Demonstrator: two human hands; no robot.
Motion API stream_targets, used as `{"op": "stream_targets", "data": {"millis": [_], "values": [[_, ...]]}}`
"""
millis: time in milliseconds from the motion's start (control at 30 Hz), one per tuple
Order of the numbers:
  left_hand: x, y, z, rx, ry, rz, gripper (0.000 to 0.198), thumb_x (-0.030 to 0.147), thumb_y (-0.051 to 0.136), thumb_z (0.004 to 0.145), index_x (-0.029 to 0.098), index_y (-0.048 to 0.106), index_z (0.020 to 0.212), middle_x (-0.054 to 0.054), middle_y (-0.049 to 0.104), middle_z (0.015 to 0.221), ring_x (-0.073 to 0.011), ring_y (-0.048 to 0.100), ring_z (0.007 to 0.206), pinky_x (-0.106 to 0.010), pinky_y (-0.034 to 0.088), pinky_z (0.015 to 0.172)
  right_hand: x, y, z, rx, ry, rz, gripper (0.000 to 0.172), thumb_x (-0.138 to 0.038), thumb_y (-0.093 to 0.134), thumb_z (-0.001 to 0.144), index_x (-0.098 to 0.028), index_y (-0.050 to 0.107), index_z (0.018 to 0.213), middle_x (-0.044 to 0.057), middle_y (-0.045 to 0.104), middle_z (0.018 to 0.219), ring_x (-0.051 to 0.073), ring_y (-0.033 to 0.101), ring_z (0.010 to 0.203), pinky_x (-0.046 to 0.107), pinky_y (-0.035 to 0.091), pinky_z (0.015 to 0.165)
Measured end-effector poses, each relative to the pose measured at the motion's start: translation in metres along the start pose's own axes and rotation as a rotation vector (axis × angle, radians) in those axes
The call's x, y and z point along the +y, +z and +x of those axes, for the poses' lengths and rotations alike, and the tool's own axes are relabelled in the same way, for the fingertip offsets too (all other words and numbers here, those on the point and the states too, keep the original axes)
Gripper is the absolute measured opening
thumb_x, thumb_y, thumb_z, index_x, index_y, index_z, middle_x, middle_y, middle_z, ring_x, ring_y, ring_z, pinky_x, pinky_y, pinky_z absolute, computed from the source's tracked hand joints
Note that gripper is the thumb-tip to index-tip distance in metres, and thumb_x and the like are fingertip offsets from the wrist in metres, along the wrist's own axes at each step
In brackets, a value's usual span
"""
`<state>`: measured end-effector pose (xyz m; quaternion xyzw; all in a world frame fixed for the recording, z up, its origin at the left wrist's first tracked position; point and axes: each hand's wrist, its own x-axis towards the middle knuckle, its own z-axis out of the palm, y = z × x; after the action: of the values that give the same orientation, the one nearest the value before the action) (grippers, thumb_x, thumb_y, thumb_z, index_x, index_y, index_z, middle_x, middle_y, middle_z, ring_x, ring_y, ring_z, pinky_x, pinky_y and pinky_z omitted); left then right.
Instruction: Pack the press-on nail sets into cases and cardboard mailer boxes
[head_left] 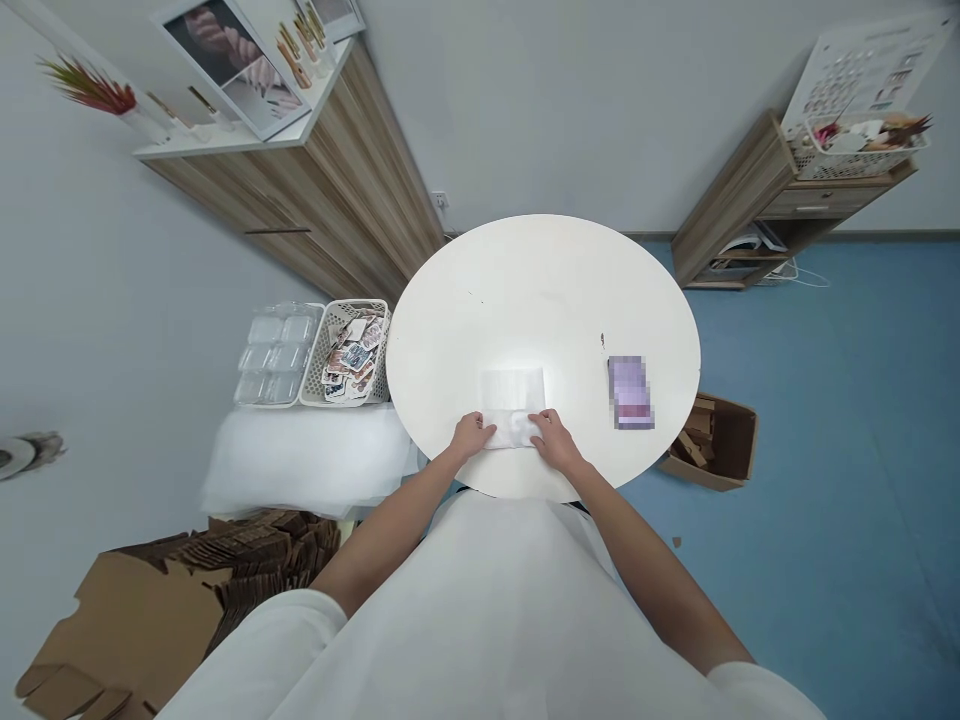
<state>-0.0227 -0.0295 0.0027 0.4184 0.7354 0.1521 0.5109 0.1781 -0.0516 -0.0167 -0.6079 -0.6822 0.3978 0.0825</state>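
Observation:
On the round white table (547, 290) lies a thin white packing sheet (513, 388), its near part folded over into a flat bundle. Whether something is wrapped inside cannot be made out. My left hand (471, 436) pinches the left end of the folded part between thumb and fingers. At the right end, my right hand (556, 440) grips the same fold, fingers curled over its edge. The far part of the sheet lies flat on the tabletop, beyond both hands.
A blurred purple item (631, 392) rests on the table's right side. To the left stand a white basket of printed cards (306, 385), clear plastic boxes (281, 355) and stacked white sheets (300, 460). Flattened cardboard (142, 625) leans lower left; an open carton (739, 445) stands right.

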Motion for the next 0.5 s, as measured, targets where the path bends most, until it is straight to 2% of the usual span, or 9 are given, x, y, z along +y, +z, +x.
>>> {"op": "stream_targets", "data": {"millis": [100, 200, 367, 500], "values": [[0.002, 0.002, -0.002, 0.041, 0.162, 0.125, 0.016, 0.028, 0.061, 0.063, 0.019, 0.048, 0.060, 0.003, 0.047, 0.055, -0.0128, 0.048, 0.057, -0.024, 0.035, 0.055, -0.003, 0.002, 0.000, -0.006, -0.011, 0.002, 0.047, -0.017, 0.049, 0.076, -0.025, 0.040, 0.122, 0.005, 0.038, 0.116, 0.014, 0.053, 0.087, 0.027, 0.043, 0.077], [0.006, 0.011, -0.007, 0.010, 0.290, 0.163, 0.013, 0.030, 0.058, 0.065, 0.020, 0.050, 0.064, 0.003, 0.049, 0.058, -0.0117, 0.046, 0.055, -0.024, 0.036, 0.054, -0.006, 0.006, 0.001, -0.006, -0.029, 0.011, 0.046, -0.016, 0.049, 0.075, -0.023, 0.042, 0.120, 0.005, 0.039, 0.114, 0.013, 0.053, 0.085, 0.027, 0.043, 0.076], [0.015, 0.034, -0.013, -0.082, 0.328, 0.151, 0.010, 0.028, 0.057, 0.067, 0.020, 0.055, 0.072, 0.000, 0.056, 0.067, -0.0130, 0.050, 0.059, -0.025, 0.041, 0.059, -0.008, 0.011, 0.004, 0.012, -0.026, 0.084, 0.044, -0.017, 0.050, 0.073, -0.023, 0.044, 0.117, 0.004, 0.043, 0.109, 0.013, 0.052, 0.084, 0.027, 0.043, 0.074], [0.016, 0.042, -0.016, -0.125, 0.298, 0.106, 0.014, 0.028, 0.054, 0.069, 0.019, 0.059, 0.078, -0.002, 0.060, 0.074, -0.0148, 0.054, 0.066, -0.026, 0.042, 0.064, -0.007, 0.009, 0.006, 0.025, 0.018, 0.203, 0.038, -0.021, 0.048, 0.074, -0.020, 0.048, 0.111, 0.005, 0.046, 0.105, 0.012, 0.052, 0.077, 0.027, 0.044, 0.073]]}}
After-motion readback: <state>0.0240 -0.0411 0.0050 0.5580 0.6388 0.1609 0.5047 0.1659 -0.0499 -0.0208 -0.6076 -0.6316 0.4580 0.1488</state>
